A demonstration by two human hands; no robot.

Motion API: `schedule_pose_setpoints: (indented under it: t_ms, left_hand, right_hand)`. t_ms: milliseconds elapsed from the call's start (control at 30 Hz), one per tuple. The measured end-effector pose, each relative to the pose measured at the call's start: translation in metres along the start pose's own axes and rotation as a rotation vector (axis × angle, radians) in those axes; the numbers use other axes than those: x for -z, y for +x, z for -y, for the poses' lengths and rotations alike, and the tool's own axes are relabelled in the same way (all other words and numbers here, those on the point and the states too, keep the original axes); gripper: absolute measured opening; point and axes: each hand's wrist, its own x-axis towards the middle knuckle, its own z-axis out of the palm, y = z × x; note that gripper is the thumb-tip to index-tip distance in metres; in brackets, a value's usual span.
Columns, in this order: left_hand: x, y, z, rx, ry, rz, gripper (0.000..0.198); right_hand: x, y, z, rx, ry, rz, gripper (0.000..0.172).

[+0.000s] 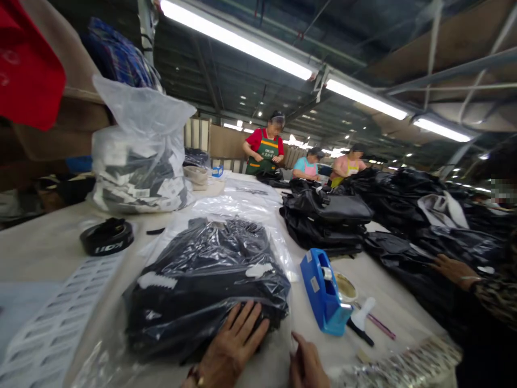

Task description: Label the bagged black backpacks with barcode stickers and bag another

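Observation:
A black bag, its kind hard to tell under the shine, lies inside a clear plastic bag on the table before me. My left hand rests on its near right part, fingers stretched and slightly apart, pressing on the film. Beside its lower right corner is my right hand, with curled fingers and the thumb side turned toward the film. Something whitish shows at its fingertips, and I cannot make out what it is. A blue tape dispenser stands just beyond the right hand.
A sheet of labels and a black strap roll lie left, before a filled clear sack. Stacked black bags stand behind the dispenser. At right, a co-worker's hand touches black material. Several people work farther back.

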Motion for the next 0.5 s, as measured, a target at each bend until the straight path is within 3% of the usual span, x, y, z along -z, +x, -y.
schedule_pose_setpoints:
  t_ms: [67,133,233,333,500]
  left_hand:
    - [0.014,-0.003,0.002,0.002,-0.075,0.023,0.042]
    - [0.024,-0.009,0.004,0.054,-0.123,-0.005,0.042]
    - [0.037,-0.022,0.012,0.217,-0.091,-0.047,0.036]
    - [0.047,-0.033,0.024,0.316,-0.027,-0.026,0.030]
    - [0.058,-0.041,0.042,0.328,0.008,0.035,0.034]
  right_hand:
    - [0.010,0.002,0.006,-0.018,0.039,0.123,0.028]
    - [0.017,0.005,0.010,-0.122,0.042,0.159,0.038]
    - [0.020,0.010,0.018,-0.322,0.026,0.140,0.054]
    - [0.018,0.015,0.024,-0.447,0.031,0.121,0.060]
    - [0.015,0.016,0.025,-0.396,0.087,0.055,0.047]
